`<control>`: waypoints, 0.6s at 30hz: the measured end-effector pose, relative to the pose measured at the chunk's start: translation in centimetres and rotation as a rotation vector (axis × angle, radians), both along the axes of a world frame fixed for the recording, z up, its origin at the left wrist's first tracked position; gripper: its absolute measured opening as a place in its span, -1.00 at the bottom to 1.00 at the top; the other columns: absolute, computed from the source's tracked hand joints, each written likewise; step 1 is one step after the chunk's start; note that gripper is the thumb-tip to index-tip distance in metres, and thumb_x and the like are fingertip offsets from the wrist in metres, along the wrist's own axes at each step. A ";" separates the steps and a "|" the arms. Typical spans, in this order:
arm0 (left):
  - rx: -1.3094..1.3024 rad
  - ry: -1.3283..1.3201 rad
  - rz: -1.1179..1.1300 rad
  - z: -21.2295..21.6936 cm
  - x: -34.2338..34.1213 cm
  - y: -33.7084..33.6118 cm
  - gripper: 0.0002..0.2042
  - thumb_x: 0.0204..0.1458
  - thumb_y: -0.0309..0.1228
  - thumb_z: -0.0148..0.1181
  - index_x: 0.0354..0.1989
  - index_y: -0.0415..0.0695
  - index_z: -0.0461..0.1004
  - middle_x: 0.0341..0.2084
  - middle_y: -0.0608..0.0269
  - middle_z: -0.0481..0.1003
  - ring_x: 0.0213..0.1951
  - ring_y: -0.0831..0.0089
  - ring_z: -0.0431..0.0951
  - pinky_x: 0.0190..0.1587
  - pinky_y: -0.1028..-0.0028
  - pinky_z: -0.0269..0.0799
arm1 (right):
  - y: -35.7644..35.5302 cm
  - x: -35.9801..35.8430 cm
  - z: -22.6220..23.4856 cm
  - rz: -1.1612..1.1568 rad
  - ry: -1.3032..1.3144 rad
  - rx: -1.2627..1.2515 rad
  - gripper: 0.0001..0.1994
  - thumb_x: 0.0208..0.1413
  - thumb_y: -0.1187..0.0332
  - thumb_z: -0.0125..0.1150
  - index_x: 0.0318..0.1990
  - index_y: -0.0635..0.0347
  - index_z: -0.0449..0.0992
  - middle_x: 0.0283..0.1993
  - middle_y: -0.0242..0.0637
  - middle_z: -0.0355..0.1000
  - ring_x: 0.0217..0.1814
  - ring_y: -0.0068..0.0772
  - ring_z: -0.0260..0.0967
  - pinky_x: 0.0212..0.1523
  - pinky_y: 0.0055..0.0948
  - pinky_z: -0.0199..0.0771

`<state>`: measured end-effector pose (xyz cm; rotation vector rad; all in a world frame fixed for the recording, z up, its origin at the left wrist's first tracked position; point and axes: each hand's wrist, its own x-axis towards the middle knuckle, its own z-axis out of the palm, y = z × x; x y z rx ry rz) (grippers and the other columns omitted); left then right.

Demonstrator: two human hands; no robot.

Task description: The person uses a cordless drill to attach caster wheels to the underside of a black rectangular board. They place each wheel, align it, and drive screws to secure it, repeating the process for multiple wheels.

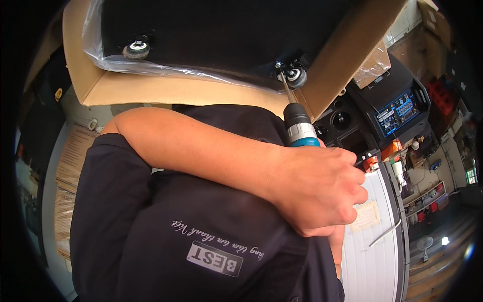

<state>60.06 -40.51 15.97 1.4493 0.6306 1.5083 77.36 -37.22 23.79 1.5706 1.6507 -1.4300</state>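
Observation:
My left forearm crosses in front of my dark shirt, and my left hand point(319, 189) is closed over the body of a teal cordless drill point(301, 126). The fingertips are hidden. Below it shows a sliver of what looks like my right arm point(337, 245); that hand's fingers are covered. From the drill's black and silver chuck a long thin bit point(286, 89) points up at the mount of the right caster point(295, 76). This caster and a left caster point(136, 49) sit on a large black panel point(201, 38) inside an open cardboard box point(186, 89).
Clear plastic sheeting point(151, 68) lines the box edge. To the right stand a black speaker cabinet point(341, 121) and a unit with a blue-lit control panel point(400, 111). A white ribbed surface point(372, 256) lies lower right. Wrapped cartons point(75, 156) are at the left.

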 end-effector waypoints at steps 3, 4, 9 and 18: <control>0.011 0.007 0.006 -0.5 -0.5 -0.2 -0.77 -0.28 -0.24 0.39 -0.59 -0.06 0.47 -0.50 0.32 0.45 -0.39 0.31 0.50 -0.36 0.26 0.34 | 0.2 -0.1 -0.2 -0.015 -0.028 -0.015 -0.38 0.13 0.42 0.28 0.40 0.18 0.43 0.11 -0.06 0.60 0.02 -0.09 0.61 0.06 -0.29 0.55; -0.011 0.013 0.019 -0.6 -0.5 -0.2 -0.78 -0.27 -0.23 0.38 -0.60 -0.06 0.49 -0.53 0.33 0.46 -0.40 0.31 0.52 -0.37 0.26 0.35 | 0.5 -0.1 -0.3 -0.012 -0.029 -0.023 -0.39 0.13 0.42 0.27 0.40 0.18 0.43 0.11 -0.07 0.60 0.02 -0.09 0.61 0.06 -0.29 0.55; -0.050 -0.010 0.104 -0.8 -0.2 0.1 -0.79 -0.26 -0.21 0.36 -0.61 -0.05 0.52 -0.59 0.36 0.44 -0.44 0.33 0.54 -0.42 0.29 0.38 | 1.0 -0.8 -0.1 -0.042 -0.065 -0.045 -0.41 0.16 0.42 0.24 0.40 0.17 0.43 0.10 -0.09 0.60 -0.01 -0.13 0.60 0.03 -0.30 0.55; -0.027 -0.038 0.165 -1.2 1.0 0.4 -0.75 -0.29 -0.17 0.36 -0.69 -0.08 0.51 -0.56 0.34 0.46 -0.43 0.36 0.55 -0.49 0.33 0.46 | 0.7 0.1 -0.1 -0.098 -0.126 -0.099 -0.44 0.21 0.42 0.19 0.41 0.14 0.44 0.08 -0.13 0.60 -0.06 -0.19 0.59 -0.01 -0.31 0.55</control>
